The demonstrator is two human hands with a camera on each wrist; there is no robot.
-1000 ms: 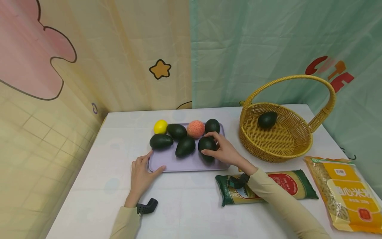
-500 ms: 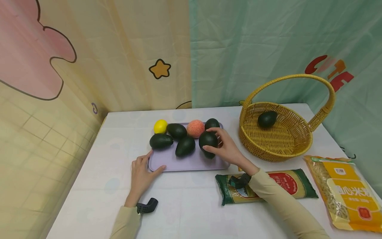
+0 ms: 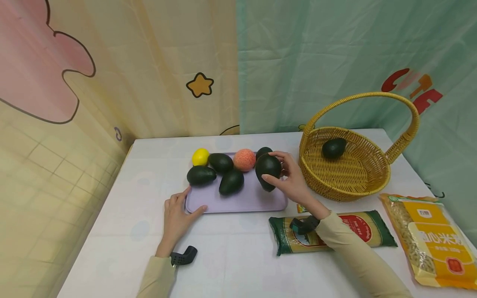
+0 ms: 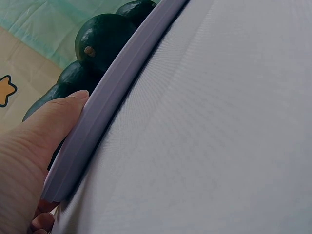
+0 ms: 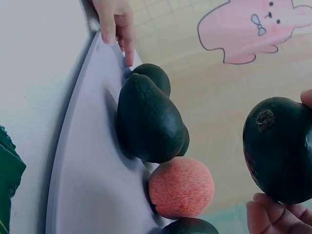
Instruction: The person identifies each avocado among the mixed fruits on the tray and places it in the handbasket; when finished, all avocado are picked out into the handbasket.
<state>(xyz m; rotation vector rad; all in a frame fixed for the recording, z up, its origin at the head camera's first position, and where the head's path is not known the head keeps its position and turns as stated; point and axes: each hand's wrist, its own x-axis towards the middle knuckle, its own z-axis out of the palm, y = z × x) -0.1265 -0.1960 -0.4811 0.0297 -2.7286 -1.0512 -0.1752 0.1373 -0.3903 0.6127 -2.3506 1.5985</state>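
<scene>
My right hand [image 3: 292, 180] holds a dark green avocado [image 3: 268, 169] between thumb and fingers, raised above the right part of the lilac tray [image 3: 238, 203]. In the right wrist view the held avocado [image 5: 282, 148] shows its stem scar. My left hand [image 3: 179, 219] grips the tray's near left corner, thumb on the front rim, other fingers along the left side. On the tray lie several more avocados [image 3: 232, 182], a yellow lemon [image 3: 200, 157] at the back left and a rough pinkish-orange ball-shaped fruit [image 3: 244, 160]. Behind the held avocado, another avocado [image 3: 263, 152] is partly hidden.
Right of the tray stands a woven basket [image 3: 344, 194] with a tall arched handle and one avocado [image 3: 333, 148] inside. A spaghetti pack [image 3: 357, 229] lies under my right forearm. A yellow food bag [image 3: 434, 244] lies at the table's right edge. Curtains hang behind.
My right hand has lifted the avocado off the tray's right part and carried it up and slightly to the right. The left hand has stayed at the tray corner.
</scene>
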